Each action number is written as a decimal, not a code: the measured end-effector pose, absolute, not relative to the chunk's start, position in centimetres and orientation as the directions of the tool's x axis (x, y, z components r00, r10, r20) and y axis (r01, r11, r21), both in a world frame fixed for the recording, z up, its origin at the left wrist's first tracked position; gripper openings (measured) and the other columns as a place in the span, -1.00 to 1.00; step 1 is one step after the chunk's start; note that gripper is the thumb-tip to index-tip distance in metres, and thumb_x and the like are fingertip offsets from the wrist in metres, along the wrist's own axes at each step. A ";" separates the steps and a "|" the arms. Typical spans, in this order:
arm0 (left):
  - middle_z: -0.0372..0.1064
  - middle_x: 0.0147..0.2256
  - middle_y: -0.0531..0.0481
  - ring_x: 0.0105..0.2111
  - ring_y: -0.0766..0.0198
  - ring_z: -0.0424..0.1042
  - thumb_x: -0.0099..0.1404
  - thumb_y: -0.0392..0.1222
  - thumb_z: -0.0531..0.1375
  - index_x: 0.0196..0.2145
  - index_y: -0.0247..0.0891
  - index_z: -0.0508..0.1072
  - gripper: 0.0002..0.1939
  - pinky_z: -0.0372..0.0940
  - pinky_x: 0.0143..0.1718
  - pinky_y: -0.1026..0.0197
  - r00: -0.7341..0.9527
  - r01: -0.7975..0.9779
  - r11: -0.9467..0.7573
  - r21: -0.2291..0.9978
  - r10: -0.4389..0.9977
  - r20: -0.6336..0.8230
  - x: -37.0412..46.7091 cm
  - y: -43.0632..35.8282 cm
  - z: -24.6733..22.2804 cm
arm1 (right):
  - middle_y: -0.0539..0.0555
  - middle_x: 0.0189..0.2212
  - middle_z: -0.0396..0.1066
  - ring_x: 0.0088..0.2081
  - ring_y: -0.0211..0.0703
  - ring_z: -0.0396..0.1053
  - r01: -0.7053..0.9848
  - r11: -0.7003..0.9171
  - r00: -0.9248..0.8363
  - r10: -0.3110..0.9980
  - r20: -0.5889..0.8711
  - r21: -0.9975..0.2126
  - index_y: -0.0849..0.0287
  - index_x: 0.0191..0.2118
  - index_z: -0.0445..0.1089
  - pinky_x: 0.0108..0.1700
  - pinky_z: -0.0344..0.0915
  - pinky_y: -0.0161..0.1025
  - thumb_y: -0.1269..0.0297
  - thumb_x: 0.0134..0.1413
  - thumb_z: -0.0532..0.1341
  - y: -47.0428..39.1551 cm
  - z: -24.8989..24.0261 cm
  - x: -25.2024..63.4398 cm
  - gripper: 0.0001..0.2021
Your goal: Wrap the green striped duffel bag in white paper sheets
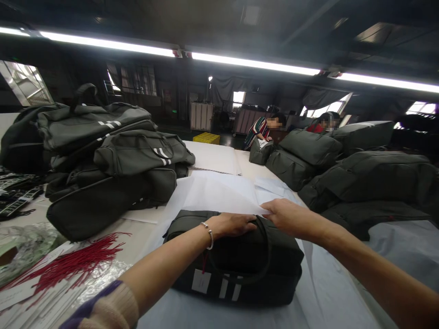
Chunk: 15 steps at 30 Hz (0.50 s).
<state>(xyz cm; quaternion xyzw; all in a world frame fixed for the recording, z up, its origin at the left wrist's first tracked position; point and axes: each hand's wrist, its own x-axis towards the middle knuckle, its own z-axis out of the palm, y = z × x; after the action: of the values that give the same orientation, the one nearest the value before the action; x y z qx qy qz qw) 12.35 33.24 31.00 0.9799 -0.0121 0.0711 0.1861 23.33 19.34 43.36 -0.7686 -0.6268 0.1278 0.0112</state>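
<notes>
**Two hands on a bag and a sheet of paper**

Head view. The table (329,292) is long and covered in pale sheeting; it runs away from the hands toward the far end of a dim workroom lit by strip lights (254,63) overhead, with bright windows along the back wall.

The left hand (233,225) lies palm down, fingers closed loosely over the top of a dark green bag (240,269), at its handle. The wrist wears a bracelet (209,235). The bag sits flat on the table right under both hands, its white stripes and a white tag facing the camera. It looks closed; whether anything is inside cannot be told.

The right hand (286,217) is just beside the left, above the bag's far edge. Its fingers pinch the near corner of a white paper (212,194), which spreads out beyond the hands over the table.

Left of the grip and beyond it, a pile of bags (113,160) of the same green lies stacked, all shut. Nearer than that pile, well left of the left forearm, a bundle of red cords (75,262) lies on the table among clear plastic wrap.

Right of the grip and beyond it, a second pile of bags (360,178) lines the table edge. Behind that pile two people (264,128) bend over the far end of the table. Far beyond the hands a yellow crate (206,137) stands on the floor.
</notes>
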 end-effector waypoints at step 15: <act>0.33 0.16 -0.06 0.06 0.13 0.39 0.46 0.07 -0.01 0.29 -0.09 0.11 -0.48 0.30 0.05 0.13 0.979 -0.055 -0.912 0.406 0.030 0.201 9.7 33.5 32.5 | 0.11 -0.42 0.52 -0.36 -0.15 0.40 0.950 -0.203 0.166 0.972 -0.165 -0.238 0.17 -0.36 0.49 -0.30 0.17 -0.30 0.33 0.20 0.12 19.5 44.0 23.3 -0.79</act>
<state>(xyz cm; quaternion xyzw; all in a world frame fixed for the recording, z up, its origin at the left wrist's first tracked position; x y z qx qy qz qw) 9.73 33.46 32.48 0.9725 -0.0064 0.1018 0.2092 23.27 19.48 43.99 -0.7626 -0.6301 0.1409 0.0399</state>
